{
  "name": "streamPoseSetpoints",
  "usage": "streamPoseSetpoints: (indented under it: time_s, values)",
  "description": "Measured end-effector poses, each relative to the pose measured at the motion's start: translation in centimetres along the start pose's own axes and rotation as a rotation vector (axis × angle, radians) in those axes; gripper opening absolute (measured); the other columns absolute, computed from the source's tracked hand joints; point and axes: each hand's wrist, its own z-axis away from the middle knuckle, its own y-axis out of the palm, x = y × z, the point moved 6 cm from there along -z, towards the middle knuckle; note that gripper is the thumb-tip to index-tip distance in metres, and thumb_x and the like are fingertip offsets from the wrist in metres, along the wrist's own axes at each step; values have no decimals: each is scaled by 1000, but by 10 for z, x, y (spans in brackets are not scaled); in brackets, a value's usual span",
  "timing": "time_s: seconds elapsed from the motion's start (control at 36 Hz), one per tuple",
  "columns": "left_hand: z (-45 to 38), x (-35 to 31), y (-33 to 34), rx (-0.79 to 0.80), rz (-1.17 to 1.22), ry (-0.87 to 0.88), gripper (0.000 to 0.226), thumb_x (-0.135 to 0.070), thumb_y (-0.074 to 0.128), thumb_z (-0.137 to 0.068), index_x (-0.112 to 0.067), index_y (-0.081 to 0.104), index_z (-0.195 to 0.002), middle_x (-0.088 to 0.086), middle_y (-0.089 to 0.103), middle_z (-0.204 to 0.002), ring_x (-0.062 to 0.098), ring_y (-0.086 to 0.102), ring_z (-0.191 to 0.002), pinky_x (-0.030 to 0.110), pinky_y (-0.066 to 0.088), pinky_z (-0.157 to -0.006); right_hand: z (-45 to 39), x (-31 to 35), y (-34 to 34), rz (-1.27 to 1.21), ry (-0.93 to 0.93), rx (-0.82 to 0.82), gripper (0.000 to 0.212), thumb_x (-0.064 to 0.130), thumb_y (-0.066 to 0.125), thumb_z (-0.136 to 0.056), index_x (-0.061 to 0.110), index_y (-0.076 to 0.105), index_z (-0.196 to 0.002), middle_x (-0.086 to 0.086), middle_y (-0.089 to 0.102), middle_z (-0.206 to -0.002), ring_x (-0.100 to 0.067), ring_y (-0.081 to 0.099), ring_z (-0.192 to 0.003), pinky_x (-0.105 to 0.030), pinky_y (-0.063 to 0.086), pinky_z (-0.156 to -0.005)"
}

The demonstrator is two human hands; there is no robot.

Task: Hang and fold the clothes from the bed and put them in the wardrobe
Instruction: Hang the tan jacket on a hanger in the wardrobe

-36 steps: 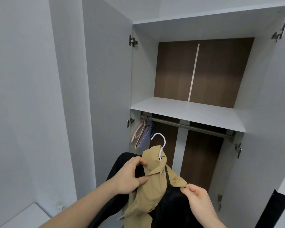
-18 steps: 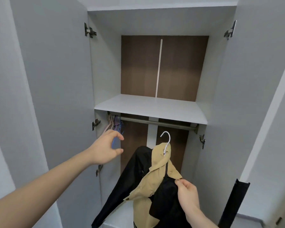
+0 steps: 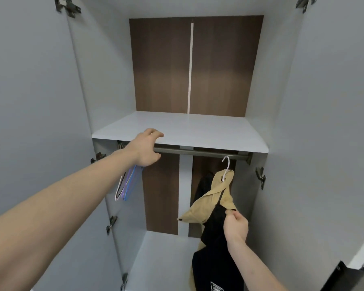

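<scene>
Two garments, a tan shirt (image 3: pixel 210 200) and a black top (image 3: pixel 215 244), share one white hanger (image 3: pixel 227 168), pinched at the shirt's right edge by the right hand (image 3: pixel 235 226). Its hook rises just below the rail (image 3: pixel 200 153), which runs left to right under the shelf (image 3: pixel 198 131), so the coming move is likely a short lift up and far. The left hand (image 3: pixel 144 149), fingers loosely spread and holding nothing, sits at the rail's left end above the spare hangers (image 3: pixel 125 185).
</scene>
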Motion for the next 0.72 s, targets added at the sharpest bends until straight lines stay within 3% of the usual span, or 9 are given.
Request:
streamPoseSetpoints:
  time_s: [0.11,0.28,0.42,0.5,0.58,0.72]
  values:
    - [-34,4,9,34,-62,-8,79,-24,66,-91,-24,27,-159,4,16,-168,32,26,-150,40,29,-121,-26,11,7,-33,-1,-45,25,20,55,-97,13,70,-115,-7,64,-117,-34,57,-116,-45,45,-105]
    - [-71,13,30,153,-142,-14,73,-43,52,-102,-29,14,-163,1,7,-171,28,13,-156,42,17,-126,-70,22,9,-26,-8,-115,26,27,53,-93,14,72,-105,-11,69,-108,-34,62,-102,-47,52,-97]
    - [-85,9,52,258,-262,-28,73,-45,47,-102,-31,9,-163,-1,9,-171,27,7,-157,48,9,-127,-96,38,10,-18,-2,-172,30,25,53,-95,10,71,-114,-13,69,-116,-37,62,-105,-46,52,-97]
    - [-87,4,60,258,-311,-15,81,-26,54,-96,-27,9,-163,1,12,-170,25,16,-155,44,14,-126,-111,49,13,-3,-13,-184,32,20,52,-97,10,69,-122,-14,67,-119,-36,61,-106,-39,51,-91]
    - [-94,4,58,227,-304,-18,77,-21,54,-92,-25,19,-161,3,25,-166,27,31,-149,41,27,-122,-124,58,19,22,-25,-192,29,17,50,-98,7,69,-119,-13,66,-113,-31,58,-95,-33,46,-82]
    - [-99,11,61,257,-244,-52,80,-20,51,-94,-29,12,-163,-3,16,-170,25,24,-153,39,28,-123,-146,62,25,88,-50,-185,29,14,48,-97,5,70,-114,-18,66,-124,-37,61,-110,-30,43,-86]
